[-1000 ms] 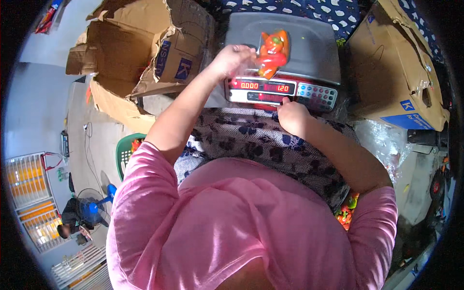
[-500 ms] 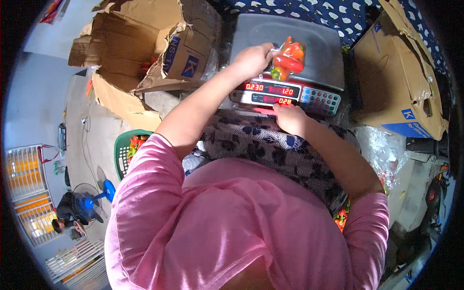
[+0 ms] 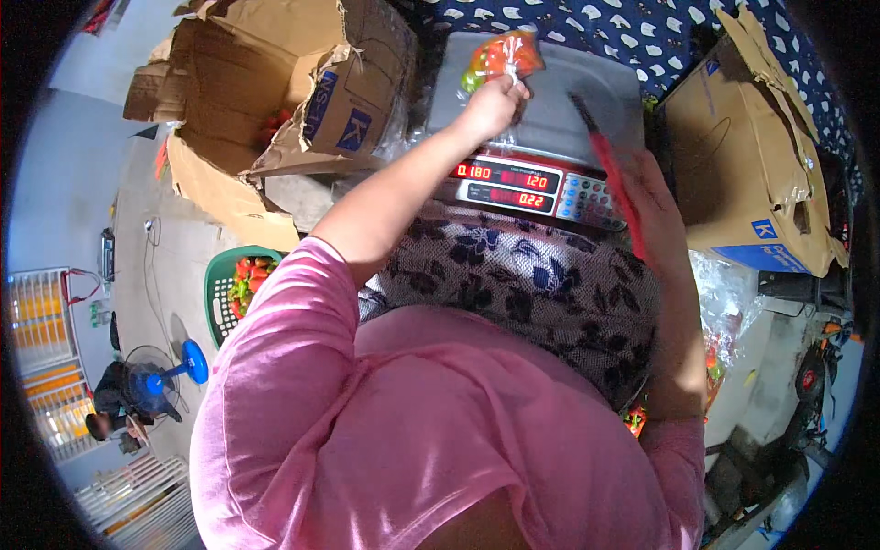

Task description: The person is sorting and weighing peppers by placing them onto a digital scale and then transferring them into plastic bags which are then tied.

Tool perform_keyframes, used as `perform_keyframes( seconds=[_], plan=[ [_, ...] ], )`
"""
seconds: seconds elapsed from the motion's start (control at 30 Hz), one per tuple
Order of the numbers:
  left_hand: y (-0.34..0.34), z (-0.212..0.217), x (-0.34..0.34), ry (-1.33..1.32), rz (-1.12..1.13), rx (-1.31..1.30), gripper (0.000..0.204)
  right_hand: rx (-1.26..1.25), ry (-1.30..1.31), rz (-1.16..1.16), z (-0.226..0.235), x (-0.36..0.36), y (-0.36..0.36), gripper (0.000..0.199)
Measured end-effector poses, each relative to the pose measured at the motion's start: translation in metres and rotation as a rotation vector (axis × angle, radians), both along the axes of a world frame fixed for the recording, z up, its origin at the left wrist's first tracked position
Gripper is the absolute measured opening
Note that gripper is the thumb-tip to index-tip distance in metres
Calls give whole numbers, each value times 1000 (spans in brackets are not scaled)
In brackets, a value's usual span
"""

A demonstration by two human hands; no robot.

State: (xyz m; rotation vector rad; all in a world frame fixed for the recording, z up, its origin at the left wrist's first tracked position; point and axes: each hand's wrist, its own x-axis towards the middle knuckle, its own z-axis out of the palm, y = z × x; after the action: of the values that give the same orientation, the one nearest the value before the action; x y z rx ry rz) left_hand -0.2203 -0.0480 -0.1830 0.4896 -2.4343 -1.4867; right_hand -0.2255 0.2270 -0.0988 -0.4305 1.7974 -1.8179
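My left hand [image 3: 495, 110] is closed on the gathered neck of a clear plastic bag of peppers [image 3: 504, 60], red, orange and green. The bag is over the far left part of the grey platter [image 3: 550, 119] of a digital scale; whether it rests there I cannot tell. Red digits glow on the scale's front panel [image 3: 509, 179], with a keypad at its right. By the platter's right edge, my right hand [image 3: 655, 206] is smeared by motion. It holds a long thin red tool [image 3: 619, 183] with a dark narrow end, too blurred to name.
Torn cardboard box [image 3: 229, 92] at left, with something red inside; another box [image 3: 752, 165] at right. A green basket [image 3: 220, 293] of peppers sits left of my arm. Dark flowered cloth [image 3: 513, 275] lies before the scale. A blue fan [image 3: 174, 367] and a person are far left.
My left hand has moved the pepper bag left and farther away across the platter. My right hand has swung right from the panel with the red tool. The display digits differ.
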Motion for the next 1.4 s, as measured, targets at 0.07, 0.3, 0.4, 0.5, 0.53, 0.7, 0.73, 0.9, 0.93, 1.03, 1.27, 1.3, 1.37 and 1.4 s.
perform_keyframes(
  seconds=[0.07,0.3,0.4,0.5,0.53,0.7,0.73,0.9,0.93,1.03,1.27,1.3,1.37,1.4],
  plan=[
    [0,1,3,-61,-8,-65,26,113,273,145,-1,-5,-18,27],
    [-10,32,46,-177,78,-419,32,8,322,313,-21,-28,-99,26],
    [-19,29,57,-230,98,-591,31,177,962,118,-25,-21,-126,21],
    [-20,24,66,-266,123,-687,29,594,886,292,-11,-14,-149,29],
    [-16,20,66,-224,110,-739,29,662,926,289,-24,-22,-152,29],
    [-13,15,67,-211,135,-751,30,753,1087,321,-46,-21,-160,27],
    [-13,14,68,-203,139,-751,30,749,1137,306,-45,-14,-163,25],
    [-7,9,71,-130,148,-744,28,827,1168,309,-43,-4,-168,22],
    [-7,1,70,-63,133,-711,27,829,1166,312,-46,-5,-171,22],
    [-9,-2,68,-23,201,-552,26,812,1138,292,-52,-3,-175,21],
    [-3,-1,65,-34,255,-390,29,819,1003,377,-60,-9,-169,29],
    [-1,-4,67,-13,223,-464,28,779,1028,371,-59,-8,-171,25],
    [-9,-11,67,216,258,-381,25,772,990,367,-56,-7,-176,29],
    [-10,-9,66,171,287,-285,25,762,953,358,-53,-6,-179,32]
  ],
)
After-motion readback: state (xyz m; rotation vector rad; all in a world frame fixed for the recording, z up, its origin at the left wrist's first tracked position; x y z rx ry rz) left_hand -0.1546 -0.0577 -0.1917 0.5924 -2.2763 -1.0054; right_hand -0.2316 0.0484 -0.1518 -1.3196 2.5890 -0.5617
